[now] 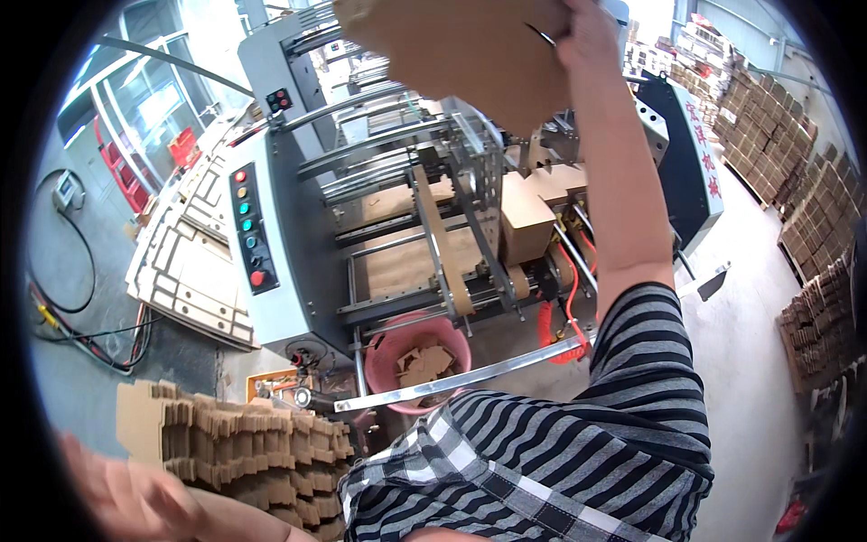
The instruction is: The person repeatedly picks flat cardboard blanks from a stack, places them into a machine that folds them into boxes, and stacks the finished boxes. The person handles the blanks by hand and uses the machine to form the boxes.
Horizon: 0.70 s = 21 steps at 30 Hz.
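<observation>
High over the machine, my right hand [582, 41] is closed on the right edge of a brown cardboard sheet [470, 63]. The sheet has an uneven outline and hides part of the machine behind it. My left hand [135, 492] is low at the far left with its fingers apart, somewhat blurred, and nothing shows in it. It is beside a tall stack of die-cut cardboard blanks [244, 443]. Below the raised sheet, more folded cardboard [528, 212] stands in the machine's feed section.
The grey machine [307, 226] has a button panel [248, 226], rails and a curved metal bar [470, 375] near my body. A pink bucket [406, 330] holds cardboard scraps. Flat die boards [194, 271] lean at left. Bundled cardboard stacks [768, 126] line the right side.
</observation>
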Each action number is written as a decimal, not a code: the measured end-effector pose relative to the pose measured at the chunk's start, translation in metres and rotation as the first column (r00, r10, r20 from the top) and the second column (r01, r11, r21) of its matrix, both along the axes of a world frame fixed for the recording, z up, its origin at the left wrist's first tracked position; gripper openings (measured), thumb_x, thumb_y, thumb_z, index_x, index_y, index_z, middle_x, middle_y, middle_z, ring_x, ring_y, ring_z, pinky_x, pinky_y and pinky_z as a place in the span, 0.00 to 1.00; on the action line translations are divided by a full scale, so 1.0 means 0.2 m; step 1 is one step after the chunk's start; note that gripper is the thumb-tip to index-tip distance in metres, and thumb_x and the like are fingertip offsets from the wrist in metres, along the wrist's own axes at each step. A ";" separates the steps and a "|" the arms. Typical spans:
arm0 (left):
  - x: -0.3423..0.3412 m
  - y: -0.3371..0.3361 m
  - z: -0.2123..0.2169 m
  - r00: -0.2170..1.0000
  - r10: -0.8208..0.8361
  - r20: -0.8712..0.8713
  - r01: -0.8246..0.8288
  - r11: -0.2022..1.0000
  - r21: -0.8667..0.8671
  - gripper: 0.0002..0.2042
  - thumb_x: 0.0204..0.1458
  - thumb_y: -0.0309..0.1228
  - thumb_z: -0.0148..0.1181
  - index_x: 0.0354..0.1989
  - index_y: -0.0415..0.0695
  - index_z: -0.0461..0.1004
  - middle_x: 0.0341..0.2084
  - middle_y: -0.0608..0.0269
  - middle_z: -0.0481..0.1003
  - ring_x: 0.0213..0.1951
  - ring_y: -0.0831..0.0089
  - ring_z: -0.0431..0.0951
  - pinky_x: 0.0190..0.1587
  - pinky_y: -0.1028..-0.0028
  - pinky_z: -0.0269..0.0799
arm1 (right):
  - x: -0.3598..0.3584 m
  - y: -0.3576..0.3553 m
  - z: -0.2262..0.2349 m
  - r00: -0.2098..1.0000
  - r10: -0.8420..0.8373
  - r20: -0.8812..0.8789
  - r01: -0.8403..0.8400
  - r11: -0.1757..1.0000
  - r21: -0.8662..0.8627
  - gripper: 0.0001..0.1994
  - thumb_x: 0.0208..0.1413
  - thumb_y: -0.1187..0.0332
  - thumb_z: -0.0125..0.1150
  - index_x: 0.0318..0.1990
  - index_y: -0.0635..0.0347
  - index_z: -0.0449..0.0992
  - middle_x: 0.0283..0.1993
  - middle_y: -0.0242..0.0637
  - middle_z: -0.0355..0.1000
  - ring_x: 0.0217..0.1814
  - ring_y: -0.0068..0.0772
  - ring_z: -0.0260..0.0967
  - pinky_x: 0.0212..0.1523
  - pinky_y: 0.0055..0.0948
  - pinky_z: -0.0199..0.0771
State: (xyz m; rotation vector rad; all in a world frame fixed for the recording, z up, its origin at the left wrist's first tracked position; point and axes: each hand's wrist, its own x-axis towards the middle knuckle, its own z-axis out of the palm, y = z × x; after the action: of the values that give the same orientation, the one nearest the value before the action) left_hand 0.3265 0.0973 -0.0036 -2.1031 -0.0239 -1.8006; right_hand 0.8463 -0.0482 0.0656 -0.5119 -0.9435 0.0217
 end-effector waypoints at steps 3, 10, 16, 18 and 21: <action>0.18 0.17 -0.09 0.994 -0.108 -0.031 0.092 0.942 -0.323 0.41 0.51 0.45 0.57 0.68 0.36 0.46 0.63 0.41 0.57 0.66 0.52 0.56 0.68 0.52 0.42 | 0.38 -0.11 -0.21 0.945 -0.069 -0.318 0.078 0.997 0.014 0.29 0.42 0.70 0.72 0.54 0.60 0.69 0.50 0.42 0.73 0.53 0.40 0.70 0.52 0.41 0.72; 0.75 0.18 -0.30 0.905 -0.420 -0.066 0.277 0.700 -0.658 0.46 0.47 0.42 0.63 0.70 0.38 0.43 0.63 0.42 0.58 0.66 0.51 0.57 0.68 0.57 0.43 | 0.91 -0.25 -0.61 0.741 -0.165 -0.651 0.206 0.978 -0.013 0.27 0.44 0.76 0.71 0.55 0.61 0.69 0.53 0.39 0.71 0.57 0.44 0.67 0.58 0.48 0.69; 0.89 0.15 -0.40 0.870 -0.476 -0.129 0.180 0.550 -0.815 0.49 0.44 0.46 0.66 0.70 0.40 0.43 0.63 0.43 0.57 0.65 0.52 0.58 0.66 0.59 0.48 | 1.18 -0.07 -0.96 0.581 -0.153 -0.800 0.098 0.988 -0.117 0.27 0.41 0.76 0.73 0.52 0.61 0.71 0.51 0.41 0.73 0.53 0.44 0.69 0.57 0.49 0.68; 0.89 0.16 -0.44 0.873 -0.469 -0.137 0.139 0.507 -0.851 0.51 0.41 0.48 0.67 0.70 0.41 0.44 0.64 0.44 0.57 0.64 0.53 0.60 0.65 0.58 0.50 | 1.25 -0.02 -1.01 0.529 -0.195 -0.826 0.105 0.981 -0.164 0.28 0.38 0.77 0.75 0.51 0.61 0.72 0.50 0.42 0.73 0.50 0.43 0.71 0.54 0.48 0.71; 0.89 0.16 -0.48 0.866 -0.478 -0.150 0.085 0.435 -0.897 0.51 0.41 0.47 0.67 0.70 0.42 0.44 0.64 0.45 0.57 0.63 0.54 0.61 0.65 0.59 0.51 | 1.35 0.01 -1.11 0.469 -0.208 -0.858 0.098 0.978 -0.183 0.27 0.37 0.78 0.76 0.49 0.62 0.73 0.49 0.41 0.73 0.49 0.43 0.71 0.52 0.47 0.72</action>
State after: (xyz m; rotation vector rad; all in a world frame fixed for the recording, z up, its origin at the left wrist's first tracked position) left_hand 0.5039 0.1284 -0.0992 -3.3741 -0.6681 -1.6509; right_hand 1.1169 -0.0453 -0.1573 -0.5897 0.1508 0.1628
